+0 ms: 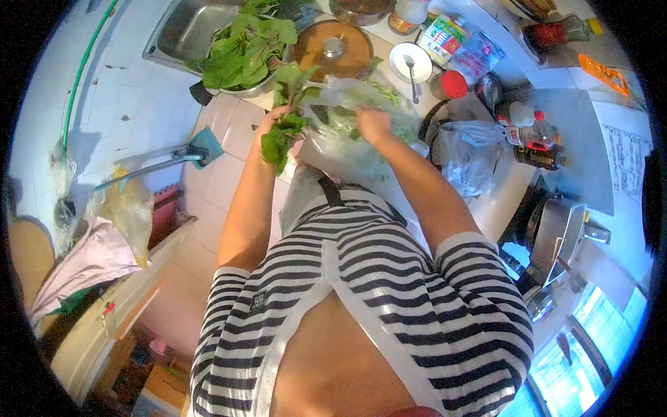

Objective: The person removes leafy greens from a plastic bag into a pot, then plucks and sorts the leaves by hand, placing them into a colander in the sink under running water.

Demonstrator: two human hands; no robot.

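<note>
Leafy greens [283,128] hung from the left hand [269,125], out in front of the body and just beside a clear plastic bag [340,151]. Biggest thing in play, the bench [495,201] ran along the far side and down the right. The sink [191,35] sat at the far left corner, and next to it came a metal basin [264,88] with a big heap of leaves [250,48] spilling above its rim. Right beside that, a round brown lid [310,43] with a silver knob! The bag bulged between the hands, more green stuff showing through the cloudy film. On to the hands: the left had its fingers drawn together, clamped around the stems, with leaves poking out above and drooping below. The right hand [374,125] was at the bag, knuckles up, touching the film; its fingertips were hidden and blurred, so no telling whether they were apart or together. Smaller still, a white bowl [399,64] stood beyond the right hand, a fork [412,80] resting in it, handle out over the near rim.
</note>
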